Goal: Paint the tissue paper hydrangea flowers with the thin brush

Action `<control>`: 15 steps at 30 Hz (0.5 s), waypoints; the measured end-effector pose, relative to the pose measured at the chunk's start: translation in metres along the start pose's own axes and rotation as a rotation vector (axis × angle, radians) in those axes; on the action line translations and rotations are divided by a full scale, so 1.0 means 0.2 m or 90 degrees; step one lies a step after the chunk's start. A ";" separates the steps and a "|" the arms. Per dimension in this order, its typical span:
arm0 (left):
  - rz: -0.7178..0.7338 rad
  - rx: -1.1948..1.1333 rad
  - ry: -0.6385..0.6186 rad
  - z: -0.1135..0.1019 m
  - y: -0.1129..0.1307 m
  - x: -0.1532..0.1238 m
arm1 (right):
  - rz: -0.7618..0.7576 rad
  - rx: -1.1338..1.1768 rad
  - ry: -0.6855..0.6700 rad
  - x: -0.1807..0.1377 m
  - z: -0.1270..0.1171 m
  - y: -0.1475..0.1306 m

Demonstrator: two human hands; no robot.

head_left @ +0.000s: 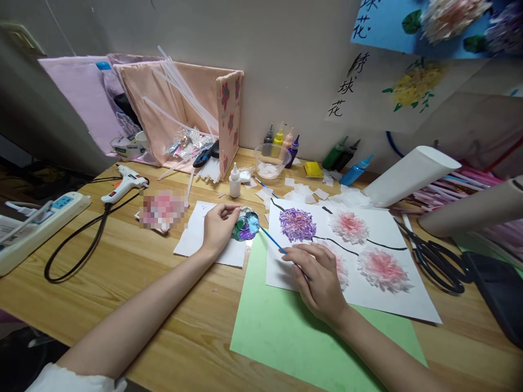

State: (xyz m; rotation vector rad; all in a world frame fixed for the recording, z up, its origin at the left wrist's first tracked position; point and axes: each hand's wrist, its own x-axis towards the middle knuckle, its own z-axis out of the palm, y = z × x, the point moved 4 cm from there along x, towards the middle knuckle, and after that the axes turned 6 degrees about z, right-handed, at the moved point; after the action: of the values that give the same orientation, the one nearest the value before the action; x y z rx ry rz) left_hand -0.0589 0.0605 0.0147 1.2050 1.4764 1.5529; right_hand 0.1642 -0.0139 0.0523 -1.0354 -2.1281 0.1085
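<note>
My left hand point(220, 226) pinches the edge of a small round paint palette point(246, 224) smeared with green, purple and light blue paint. In my right hand point(318, 277) is a thin blue paintbrush point(273, 240), its tip at the light blue paint on the palette. Under my right hand lies a white sheet point(286, 275) with tissue-paper flowers. One of these is a purple flower point(297, 224); several others are pink and white, and one is partly hidden by my fingers. Black painted lines run between them. A green sheet point(286, 337) lies beneath.
A white glue bottle point(235, 182), a clear plastic bowl point(272, 161) and several paint bottles stand along the back. Paper scraps point(302, 193) lie nearby. To the left are a glue gun point(125, 182) and power strip point(44, 228); black scissors point(439, 261) lie right.
</note>
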 end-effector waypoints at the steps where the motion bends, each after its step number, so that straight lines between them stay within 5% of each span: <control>1: 0.001 0.000 0.000 0.00 0.00 0.00 | 0.000 0.007 -0.004 0.00 0.00 0.00; 15: 0.006 0.010 -0.002 0.00 0.00 0.00 | 0.040 0.032 -0.012 -0.01 0.00 0.03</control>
State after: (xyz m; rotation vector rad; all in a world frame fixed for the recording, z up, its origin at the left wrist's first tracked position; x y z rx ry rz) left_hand -0.0588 0.0599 0.0154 1.2247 1.4860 1.5470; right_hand 0.1682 -0.0119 0.0488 -1.0756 -2.0999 0.2015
